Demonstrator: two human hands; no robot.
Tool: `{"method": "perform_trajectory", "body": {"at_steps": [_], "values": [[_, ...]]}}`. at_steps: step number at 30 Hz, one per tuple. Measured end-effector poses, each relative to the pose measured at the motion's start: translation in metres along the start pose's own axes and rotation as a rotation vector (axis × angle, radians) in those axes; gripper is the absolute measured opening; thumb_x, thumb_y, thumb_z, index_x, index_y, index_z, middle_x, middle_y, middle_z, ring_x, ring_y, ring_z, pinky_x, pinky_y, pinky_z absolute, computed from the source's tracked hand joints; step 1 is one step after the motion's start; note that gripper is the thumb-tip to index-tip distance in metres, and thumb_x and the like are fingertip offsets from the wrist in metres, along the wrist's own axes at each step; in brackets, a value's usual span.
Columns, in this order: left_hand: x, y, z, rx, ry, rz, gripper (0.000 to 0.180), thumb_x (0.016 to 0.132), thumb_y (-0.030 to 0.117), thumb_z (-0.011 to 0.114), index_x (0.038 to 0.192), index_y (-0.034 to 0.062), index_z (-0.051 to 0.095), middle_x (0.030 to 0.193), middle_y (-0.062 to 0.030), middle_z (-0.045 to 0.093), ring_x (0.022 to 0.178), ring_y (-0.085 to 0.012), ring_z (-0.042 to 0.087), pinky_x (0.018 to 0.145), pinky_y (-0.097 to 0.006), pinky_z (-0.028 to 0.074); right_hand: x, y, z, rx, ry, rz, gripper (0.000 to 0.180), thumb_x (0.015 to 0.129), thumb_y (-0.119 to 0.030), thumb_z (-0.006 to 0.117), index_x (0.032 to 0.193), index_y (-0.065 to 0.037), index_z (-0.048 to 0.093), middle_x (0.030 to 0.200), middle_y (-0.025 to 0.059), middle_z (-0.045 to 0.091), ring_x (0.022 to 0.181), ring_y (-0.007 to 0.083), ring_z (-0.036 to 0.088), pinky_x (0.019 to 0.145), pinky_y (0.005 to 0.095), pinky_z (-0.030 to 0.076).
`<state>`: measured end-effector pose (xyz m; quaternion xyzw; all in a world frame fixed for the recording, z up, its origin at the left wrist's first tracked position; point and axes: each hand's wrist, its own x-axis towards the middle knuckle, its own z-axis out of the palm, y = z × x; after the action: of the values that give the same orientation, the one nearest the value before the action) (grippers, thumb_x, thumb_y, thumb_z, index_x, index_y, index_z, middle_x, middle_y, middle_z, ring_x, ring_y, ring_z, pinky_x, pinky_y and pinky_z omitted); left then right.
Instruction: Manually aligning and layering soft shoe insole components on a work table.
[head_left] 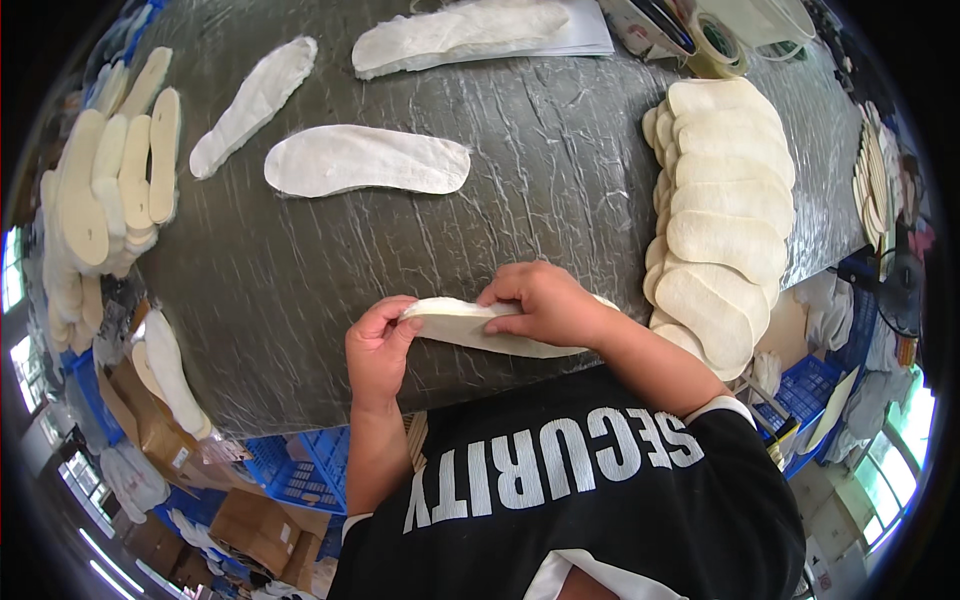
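Close to my body, a cream insole (pixel 460 328) with a fluffy white edge is held on its side just over the table's near edge. My left hand (pixel 385 340) pinches its left end between thumb and fingers. Near its middle, my right hand (pixel 545 305) grips the same insole, thumb on the near face and fingers over the top edge. The right forearm covers part of its right end. Beyond my hands, a white fluffy insole (pixel 367 160) lies flat, with a narrower white insole (pixel 255 108) slanting at its upper left.
A long overlapping stack of cream insoles (pixel 728 220) lies on the right of the dark, wrinkled table cover (pixel 540 180). Piled insoles (pixel 85 190) line the left edge. At the back are a fluffy insole (pixel 460 38) and tape rolls (pixel 715 45). Blue crates (pixel 300 470) stand below the table.
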<state>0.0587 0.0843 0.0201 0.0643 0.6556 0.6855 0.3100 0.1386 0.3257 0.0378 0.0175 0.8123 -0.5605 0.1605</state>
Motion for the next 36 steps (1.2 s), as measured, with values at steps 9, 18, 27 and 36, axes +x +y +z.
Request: {"method": "perform_trajectory", "body": {"at_steps": [9, 18, 27, 36], "values": [[-0.004, -0.02, -0.018, -0.289, -0.019, 0.0, 0.019, 0.086, -0.003, 0.066, 0.104, -0.002, 0.064, 0.103, -0.0096, 0.066, 0.092, -0.016, 0.061, 0.083, -0.028, 0.049, -0.008, 0.002, -0.005, -0.032, -0.034, 0.011, 0.034, 0.071, -0.022, 0.078, 0.1, -0.008, 0.069, 0.094, 0.0106, 0.066, 0.086, 0.0298, 0.064, 0.077, 0.0389, 0.05], [0.0, -0.023, -0.032, -0.416, 0.007, -0.05, 0.02, 0.093, 0.005, 0.059, 0.112, -0.0015, 0.06, 0.106, -0.0131, 0.066, 0.099, -0.0245, 0.063, 0.091, -0.04, 0.05, -0.014, 0.013, -0.01, 0.151, -0.239, 0.193, 0.039, 0.071, -0.025, 0.079, 0.104, -0.008, 0.068, 0.092, 0.0127, 0.067, 0.086, 0.0317, 0.064, 0.075, 0.0391, 0.048], [0.012, -0.019, -0.005, -0.235, 0.154, -0.202, 0.025, 0.095, 0.012, 0.059, 0.115, -0.0033, 0.058, 0.107, -0.0126, 0.065, 0.099, -0.0219, 0.063, 0.089, -0.035, 0.051, -0.006, 0.015, 0.015, -0.08, -0.014, 0.061, 0.028, 0.089, -0.032, 0.062, 0.097, -0.005, 0.065, 0.088, 0.0141, 0.066, 0.081, 0.0316, 0.063, 0.075, 0.0404, 0.048], [0.012, 0.047, 0.039, 0.731, 0.012, 0.539, 0.088, 0.063, 0.036, 0.086, 0.134, 0.0036, 0.045, 0.137, -0.0161, 0.048, 0.132, -0.0321, 0.039, 0.108, -0.046, 0.033, -0.002, 0.061, 0.001, 1.083, -0.172, 0.575, 0.027, 0.098, -0.025, 0.053, 0.105, -0.001, 0.065, 0.087, 0.0061, 0.067, 0.07, 0.0123, 0.061, 0.06, 0.028, 0.051]]}}
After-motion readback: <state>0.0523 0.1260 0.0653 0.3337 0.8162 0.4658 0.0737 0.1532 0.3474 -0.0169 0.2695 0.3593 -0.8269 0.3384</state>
